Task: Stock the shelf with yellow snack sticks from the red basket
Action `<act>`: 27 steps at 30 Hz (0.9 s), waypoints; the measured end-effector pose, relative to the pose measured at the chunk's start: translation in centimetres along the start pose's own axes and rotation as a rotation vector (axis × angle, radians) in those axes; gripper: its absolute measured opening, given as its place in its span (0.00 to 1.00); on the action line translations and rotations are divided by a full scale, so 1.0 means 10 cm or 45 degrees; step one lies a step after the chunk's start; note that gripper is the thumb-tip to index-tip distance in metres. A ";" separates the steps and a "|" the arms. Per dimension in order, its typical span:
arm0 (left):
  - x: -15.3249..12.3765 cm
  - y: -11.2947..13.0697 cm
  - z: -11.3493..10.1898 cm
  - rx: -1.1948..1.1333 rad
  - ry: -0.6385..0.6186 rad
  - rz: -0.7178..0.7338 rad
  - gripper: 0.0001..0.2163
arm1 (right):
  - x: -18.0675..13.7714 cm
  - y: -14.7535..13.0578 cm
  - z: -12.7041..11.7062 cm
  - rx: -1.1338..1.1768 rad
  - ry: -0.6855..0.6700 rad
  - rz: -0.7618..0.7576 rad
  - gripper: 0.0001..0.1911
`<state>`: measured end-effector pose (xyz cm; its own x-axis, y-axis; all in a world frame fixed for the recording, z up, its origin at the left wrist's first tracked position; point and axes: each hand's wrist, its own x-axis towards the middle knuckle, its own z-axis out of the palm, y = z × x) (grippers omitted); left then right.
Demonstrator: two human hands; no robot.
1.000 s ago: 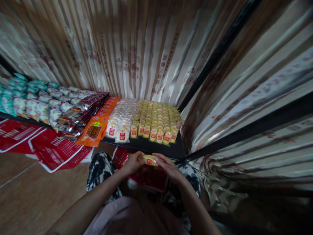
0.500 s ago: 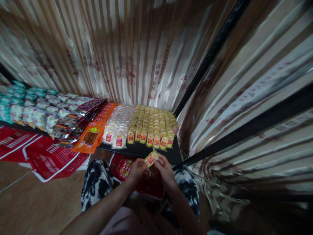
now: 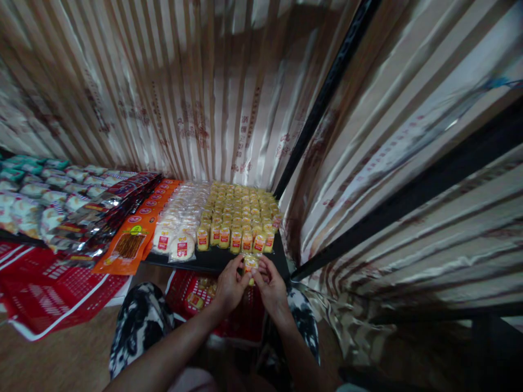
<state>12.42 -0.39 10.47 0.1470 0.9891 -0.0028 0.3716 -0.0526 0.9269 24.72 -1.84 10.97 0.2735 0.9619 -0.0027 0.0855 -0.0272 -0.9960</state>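
Observation:
My left hand (image 3: pixel 229 285) and my right hand (image 3: pixel 270 284) meet just in front of the black shelf (image 3: pixel 212 259). Between their fingertips they pinch one small yellow snack packet (image 3: pixel 249 265) with a red label, held upright at the shelf's front edge. Just beyond it stand rows of the same yellow packets (image 3: pixel 239 213), filling the shelf's right part. Under my hands sits a red basket (image 3: pixel 204 296) with a few more packets inside.
Left of the yellow rows lie white round cake packets (image 3: pixel 180 228), orange packs (image 3: pixel 134 239), dark foil packs (image 3: pixel 98 209) and pale bags (image 3: pixel 36 196). Red baskets (image 3: pixel 53 286) lie on the wooden floor at left. Striped curtains hang behind and at right, beside a black post (image 3: pixel 322 100).
Both hands have carried the yellow packet up and forward from over the basket to the shelf's front edge, turning it upright. The view has tilted, so the shelf sits lower and further left.

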 end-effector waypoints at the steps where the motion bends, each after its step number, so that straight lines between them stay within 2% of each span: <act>1: 0.06 0.05 0.01 -0.016 -0.005 0.030 0.21 | 0.02 -0.04 -0.01 -0.028 0.056 -0.036 0.25; 8: 0.63 0.73 -0.09 0.033 -0.214 0.273 0.08 | 0.35 -0.36 -0.14 -0.132 0.353 -0.229 0.24; 13: 1.06 1.08 -0.04 0.079 -0.323 0.381 0.19 | 0.63 -0.48 -0.23 -0.274 0.487 -0.340 0.25; 17: 1.38 1.22 0.11 0.096 -0.306 0.460 0.16 | 0.77 -0.50 -0.27 -0.346 0.552 -0.394 0.27; 20: 1.58 1.29 0.25 0.225 -0.224 0.454 0.15 | 0.84 -0.40 -0.29 -0.388 0.574 -0.307 0.29; 23: 1.72 1.29 0.39 0.425 -0.233 0.477 0.15 | 0.89 -0.24 -0.31 -0.418 0.604 -0.221 0.29; 27: 1.79 1.20 0.54 0.682 -0.253 0.523 0.14 | 0.93 -0.04 -0.32 -0.402 0.592 -0.209 0.29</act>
<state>24.45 15.91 19.57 0.5178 0.8336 0.1923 0.6432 -0.5275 0.5550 30.25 6.22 11.64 0.6179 0.7419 0.2602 0.4243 -0.0360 -0.9048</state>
